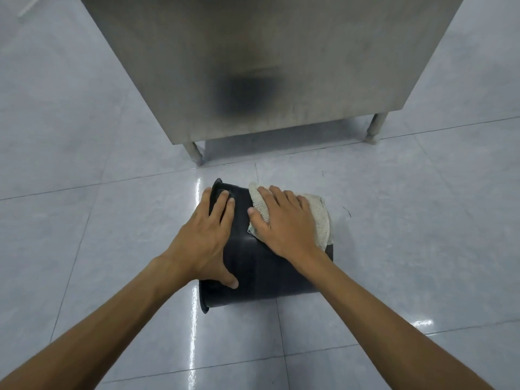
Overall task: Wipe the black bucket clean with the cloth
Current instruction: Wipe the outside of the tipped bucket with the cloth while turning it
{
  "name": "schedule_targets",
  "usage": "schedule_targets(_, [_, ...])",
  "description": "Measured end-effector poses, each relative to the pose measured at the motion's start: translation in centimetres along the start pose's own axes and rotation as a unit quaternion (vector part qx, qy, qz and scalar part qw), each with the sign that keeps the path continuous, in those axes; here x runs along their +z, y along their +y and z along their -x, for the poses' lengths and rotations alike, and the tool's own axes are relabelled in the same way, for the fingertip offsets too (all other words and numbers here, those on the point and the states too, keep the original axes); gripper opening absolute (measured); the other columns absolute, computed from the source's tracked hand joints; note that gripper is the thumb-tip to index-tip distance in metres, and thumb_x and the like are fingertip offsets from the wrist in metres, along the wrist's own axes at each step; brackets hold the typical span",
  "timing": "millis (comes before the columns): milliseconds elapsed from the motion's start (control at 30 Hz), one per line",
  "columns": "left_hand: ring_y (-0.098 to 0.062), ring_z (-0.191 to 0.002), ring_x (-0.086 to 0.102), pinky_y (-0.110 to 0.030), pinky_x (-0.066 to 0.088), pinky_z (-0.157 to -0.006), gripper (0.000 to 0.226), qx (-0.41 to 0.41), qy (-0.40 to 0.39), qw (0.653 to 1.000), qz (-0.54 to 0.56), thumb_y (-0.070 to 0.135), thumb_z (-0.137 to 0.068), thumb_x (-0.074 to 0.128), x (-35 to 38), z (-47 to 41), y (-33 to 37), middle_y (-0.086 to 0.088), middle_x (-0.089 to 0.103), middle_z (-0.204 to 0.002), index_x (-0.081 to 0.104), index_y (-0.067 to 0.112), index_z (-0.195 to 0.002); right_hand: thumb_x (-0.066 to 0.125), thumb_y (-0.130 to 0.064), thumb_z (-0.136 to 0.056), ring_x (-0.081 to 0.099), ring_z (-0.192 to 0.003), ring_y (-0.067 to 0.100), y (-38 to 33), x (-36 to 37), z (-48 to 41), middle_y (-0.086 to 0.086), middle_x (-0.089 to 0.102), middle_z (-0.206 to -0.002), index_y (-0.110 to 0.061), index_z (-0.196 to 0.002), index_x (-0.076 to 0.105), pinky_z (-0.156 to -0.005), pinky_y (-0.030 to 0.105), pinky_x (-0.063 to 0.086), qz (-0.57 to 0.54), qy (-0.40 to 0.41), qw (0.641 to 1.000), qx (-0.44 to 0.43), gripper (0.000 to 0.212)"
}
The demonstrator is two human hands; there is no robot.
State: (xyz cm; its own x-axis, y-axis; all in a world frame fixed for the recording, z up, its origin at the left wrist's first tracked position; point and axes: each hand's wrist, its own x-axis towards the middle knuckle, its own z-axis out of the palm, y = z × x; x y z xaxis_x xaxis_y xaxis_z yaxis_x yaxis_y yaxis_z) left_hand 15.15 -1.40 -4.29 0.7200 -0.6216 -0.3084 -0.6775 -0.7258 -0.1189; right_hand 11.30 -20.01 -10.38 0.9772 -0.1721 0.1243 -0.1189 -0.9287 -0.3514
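Note:
The black bucket [267, 274] lies on its side on the tiled floor, rim to the left, base to the right. My left hand [205, 237] rests spread on its upper side near the rim, fingers reaching over the rim's far part and thumb low on the wall. My right hand [284, 223] lies flat on a pale, nubby cloth [318, 218], pressing it onto the bucket's wall near the base. Part of the cloth hangs over the bucket's right end.
A stainless steel cabinet [267, 66] on short legs stands just beyond the bucket, its front leg [194, 152] at the left and another [374, 128] at the right. Glossy grey floor tiles [408, 249] surround the bucket on all sides.

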Motion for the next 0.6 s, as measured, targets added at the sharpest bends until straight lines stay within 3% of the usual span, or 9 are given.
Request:
schedule_targets(100, [-0.038,-0.147,-0.019,-0.043,0.0,-0.117,0.162,-0.004,0.0,1.0,-0.013,0.095,-0.037,0.062,-0.4,-0.4,0.0,-0.014,-0.008,-0.164,-0.007,0.006,-0.154,0.021,-0.055,-0.104,0.047,-0.138,0.028,-0.3,-0.1,0.9,0.003,0.05,-0.156,-0.02,-0.153,0.045,-0.117,0.048,0.031,-0.011,0.014,1.0,-0.006,0.065])
schedule_targets(400, [-0.038,-0.147,-0.014,-0.047,0.012,-0.121,0.164,-0.012,-0.07,0.997,-0.015,0.086,-0.036,0.076,-3.2,-4.6,-0.9,-0.01,-0.004,-0.164,-0.007,0.007,-0.154,0.03,-0.042,-0.112,0.02,-0.159,0.028,-0.7,2.6,10.2,-0.002,0.032,-0.169,-0.017,-0.16,0.038,-0.127,0.055,0.017,-0.091,0.109,0.988,-0.066,0.054])
schedule_targets(500, [-0.041,-0.145,-0.018,-0.047,0.012,-0.12,0.165,-0.009,-0.057,0.998,-0.025,0.089,-0.035,0.072,-2.2,-3.7,-0.7,-0.012,-0.006,-0.163,-0.009,0.006,-0.153,0.029,-0.042,-0.112,0.027,-0.156,0.029,-0.4,2.9,10.1,-0.002,0.04,-0.165,-0.017,-0.156,0.045,-0.126,0.056,0.021,-0.081,0.131,0.985,-0.075,0.053])
schedule_targets(600, [-0.044,-0.145,-0.018,-0.047,0.003,-0.119,0.165,-0.003,-0.021,0.999,-0.035,0.092,-0.036,0.066,-0.4,-1.8,-0.4,-0.017,-0.006,-0.163,-0.008,0.004,-0.153,0.021,-0.047,-0.111,0.039,-0.15,0.029,-0.8,1.4,6.2,-0.001,0.05,-0.158,-0.018,-0.152,0.052,-0.125,0.052,0.024,-0.083,0.108,0.99,-0.032,0.058])
